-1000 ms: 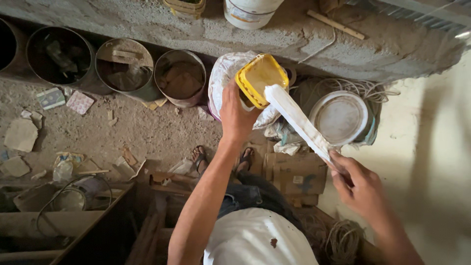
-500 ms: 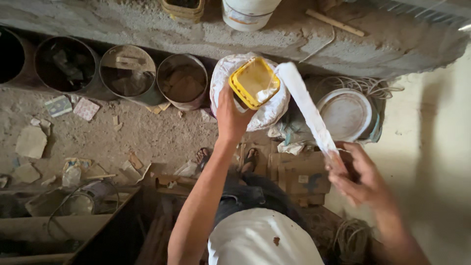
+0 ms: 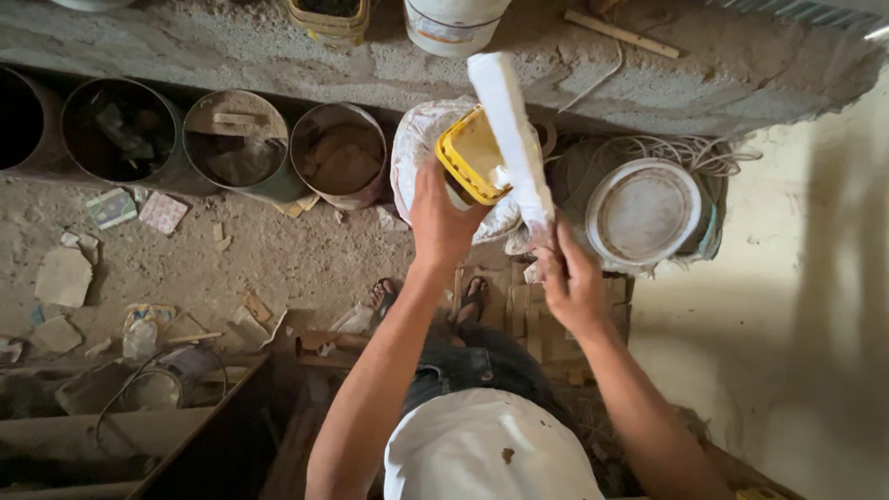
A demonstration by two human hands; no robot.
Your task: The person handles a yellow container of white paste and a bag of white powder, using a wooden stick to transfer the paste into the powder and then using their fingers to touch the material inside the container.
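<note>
Yellow plastic catches the eye first: a small square tub point(image 3: 470, 156), its inside smeared pale, is tipped up in the left hand point(image 3: 443, 222), fingers clasped round its underside and lower edge. The right hand point(image 3: 567, 278) is closed on the lower end of a long flat tool point(image 3: 511, 130) caked white all over, and that blade rises steeply across the tub's right rim, its coated face touching the tub's mouth. Both arms reach up from the bottom edge, over a white shirt point(image 3: 482, 454) and dark jeans point(image 3: 463, 361).

Down on the dusty floor point(image 3: 231, 259), just behind the tub, sits a white sack point(image 3: 417, 148), partly hidden by the hand. To its left, a row of round buckets point(image 3: 338, 153) lines the foot of a rough concrete ledge point(image 3: 231, 46), holding brownish and dark contents. Right of the hands a white pail lid point(image 3: 644, 211) lies face up on a coil of pale cord point(image 3: 676, 153). Two sandalled feet point(image 3: 474, 294) stand beside a piece of cardboard point(image 3: 528, 319). Scraps of paper and broken tile point(image 3: 65, 276) are scattered toward the left edge of the floor, and a cream wall point(image 3: 796, 278) fills the right side.
</note>
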